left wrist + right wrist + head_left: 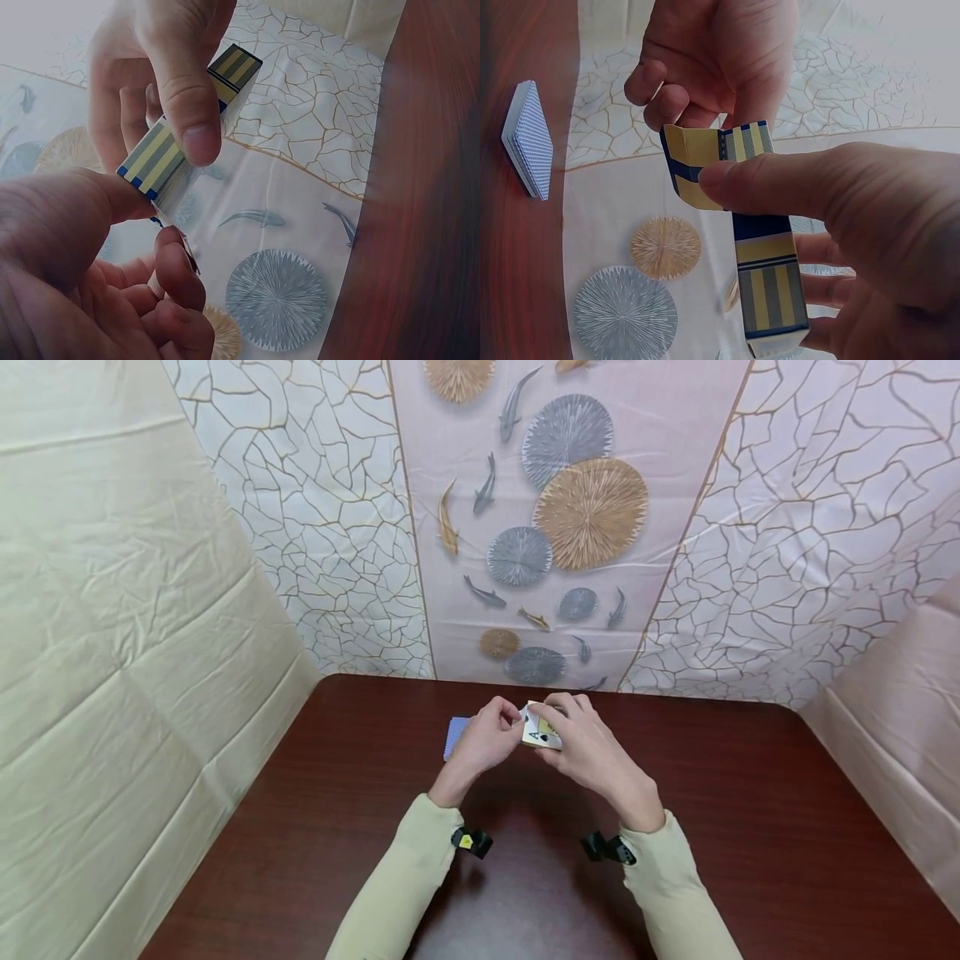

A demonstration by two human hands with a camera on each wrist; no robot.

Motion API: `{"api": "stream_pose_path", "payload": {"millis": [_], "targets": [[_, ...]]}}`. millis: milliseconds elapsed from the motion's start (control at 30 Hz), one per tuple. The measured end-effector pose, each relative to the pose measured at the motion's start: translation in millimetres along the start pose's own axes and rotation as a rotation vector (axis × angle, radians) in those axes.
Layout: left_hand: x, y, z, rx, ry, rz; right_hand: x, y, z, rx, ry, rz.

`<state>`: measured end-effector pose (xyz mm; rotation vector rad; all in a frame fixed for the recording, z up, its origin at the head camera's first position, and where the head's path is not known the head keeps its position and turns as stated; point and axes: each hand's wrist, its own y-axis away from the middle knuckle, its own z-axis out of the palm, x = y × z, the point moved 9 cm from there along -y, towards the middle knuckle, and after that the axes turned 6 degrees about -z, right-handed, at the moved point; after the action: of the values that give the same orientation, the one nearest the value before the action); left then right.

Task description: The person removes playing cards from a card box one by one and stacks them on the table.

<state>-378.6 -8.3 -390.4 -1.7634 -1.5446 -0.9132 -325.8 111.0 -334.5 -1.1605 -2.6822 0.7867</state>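
My right hand (592,750) grips a playing-card box (550,741), which shows an ace and a spade in the head view. In the right wrist view the box is striped yellow, grey and dark blue, with its end flap (694,141) folded out and the right thumb over the flap's base. My left hand (489,739) meets the box's end from the left, thumb and curled index finger pinching at its edge. Exactly which part it pinches is partly hidden. Behind the left hand, a stack of blue-backed cards (454,737) lies on the table.
A dark red-brown wooden table (315,827) lies under both hands. Patterned cloth (352,568) with fish and round motifs hangs at its far edge. Plain pale cloth (127,652) flanks the left side, and more cloth stands at the right.
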Motion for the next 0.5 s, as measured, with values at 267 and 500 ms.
{"api": "stream_pose_path", "payload": {"millis": [267,500], "targets": [[-0.4,-0.2,1.5,-0.003,-0.043,-0.004,-0.3,-0.3,0.5,-0.002,0.006,-0.001],[1.4,0.1,0.5,-0.01,-0.068,0.0,-0.4,-0.2,2.6,-0.005,0.001,-0.003]]}}
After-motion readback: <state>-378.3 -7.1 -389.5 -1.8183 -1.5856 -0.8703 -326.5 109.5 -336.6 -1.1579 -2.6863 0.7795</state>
